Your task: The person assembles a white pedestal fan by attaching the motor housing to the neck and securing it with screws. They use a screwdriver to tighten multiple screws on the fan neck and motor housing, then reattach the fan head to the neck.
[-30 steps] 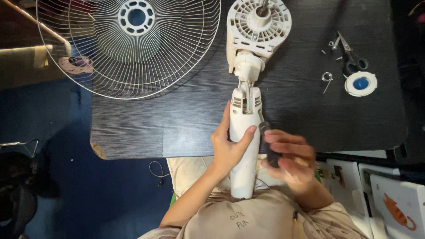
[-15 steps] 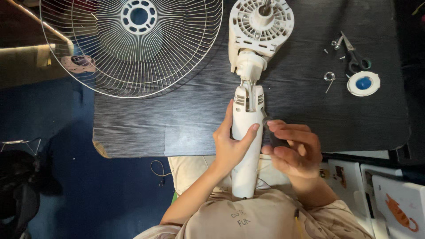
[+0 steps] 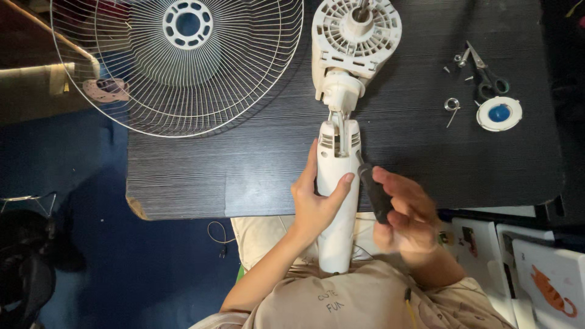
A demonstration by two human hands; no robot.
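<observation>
Your left hand (image 3: 317,204) is wrapped around the white fan neck (image 3: 336,201), thumb on one side and fingers curled over the other, so it is clamped on the neck. Your right hand (image 3: 407,216) is closed on a dark screwdriver handle (image 3: 375,194), tip pressed against the right side of the neck near its vented upper end. The neck lies along the table (image 3: 244,164) with its lower end over the edge toward your lap, and the motor housing (image 3: 355,36) is joined to it at the far end.

The tip meets the neck at a slant, so it could skid out of the screw head and gouge the plastic, or chew the slot. Your left fingertips sit just beside the tip; a slip could drive it into them. I cannot tell whether the tip is seated. Only one hand steadies the overhanging neck, so a hard push could roll it or swing the housing toward the grille (image 3: 177,61). The loose screws (image 3: 454,61), scissors (image 3: 484,76) and round cap (image 3: 498,114) lie well apart, safe from a sweep.
</observation>
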